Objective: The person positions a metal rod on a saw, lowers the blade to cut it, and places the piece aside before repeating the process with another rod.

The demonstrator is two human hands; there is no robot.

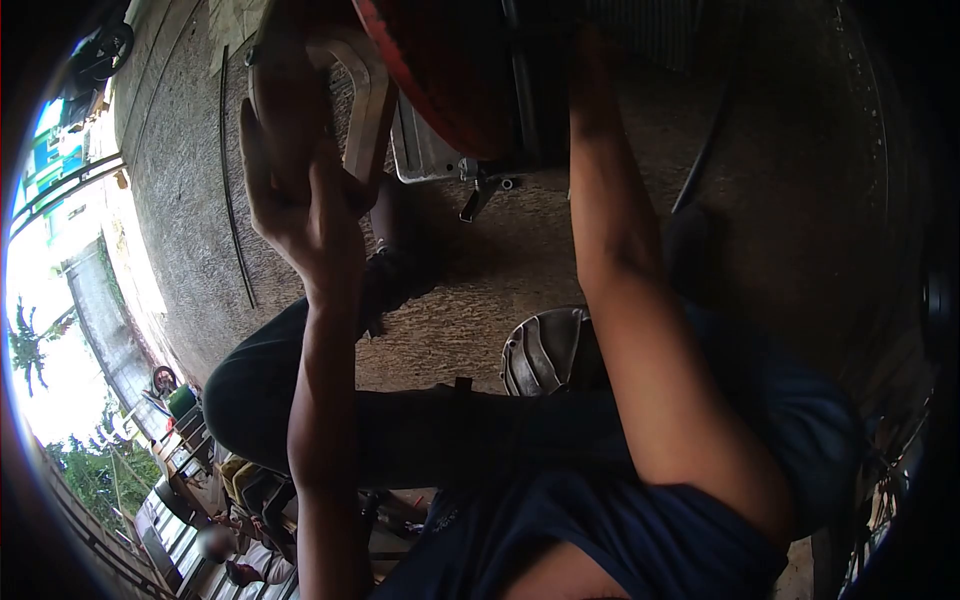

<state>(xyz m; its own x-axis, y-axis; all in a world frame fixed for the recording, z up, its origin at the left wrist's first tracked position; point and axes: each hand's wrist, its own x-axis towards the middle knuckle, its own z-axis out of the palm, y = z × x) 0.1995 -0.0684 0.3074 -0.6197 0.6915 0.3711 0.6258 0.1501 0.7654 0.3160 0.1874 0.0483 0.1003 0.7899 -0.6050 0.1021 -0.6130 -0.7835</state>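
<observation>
The left hand [300, 190] reaches up with its fingers curled around a curved silver metal bar [368, 95] on the underside of a motorbike, just beside a red body panel [430, 80]. The right arm [620, 280] stretches up past the red panel into the dark machinery, and its hand is hidden there, so I cannot tell whether it is open or closed. Between the arms a ribbed metal engine cover [545, 350] lies on the rough concrete floor [470, 290], near the person's dark trouser leg [420, 430].

Metal cover [545, 352] between forearms
</observation>
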